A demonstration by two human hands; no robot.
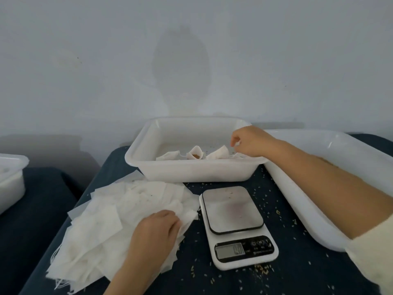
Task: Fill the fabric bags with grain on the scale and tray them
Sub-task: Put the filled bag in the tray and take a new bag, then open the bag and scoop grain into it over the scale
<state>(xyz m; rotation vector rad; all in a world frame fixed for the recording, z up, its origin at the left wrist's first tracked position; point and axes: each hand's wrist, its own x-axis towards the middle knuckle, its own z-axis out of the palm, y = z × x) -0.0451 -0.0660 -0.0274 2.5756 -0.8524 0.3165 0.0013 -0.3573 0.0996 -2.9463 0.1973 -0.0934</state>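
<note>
A pile of empty white fabric bags (119, 216) lies on the dark cloth at the left. My left hand (157, 228) rests on the pile, its fingers curled over the edge of the top bag. A white digital scale (234, 220) stands to the right of the pile with nothing on its platform. Behind it is a white tray (191, 171) holding three filled bags (196, 155) lying in a row. My right hand (248, 141) is over the tray's right corner and pinches the white top of another bag (238, 155) lying under it.
A second, larger white tray (302, 188) lies at the right, under my right forearm. Loose grains (263, 271) are scattered on the dark cloth around the scale. A white lidded box (10, 179) sits at the far left. A pale wall stands behind.
</note>
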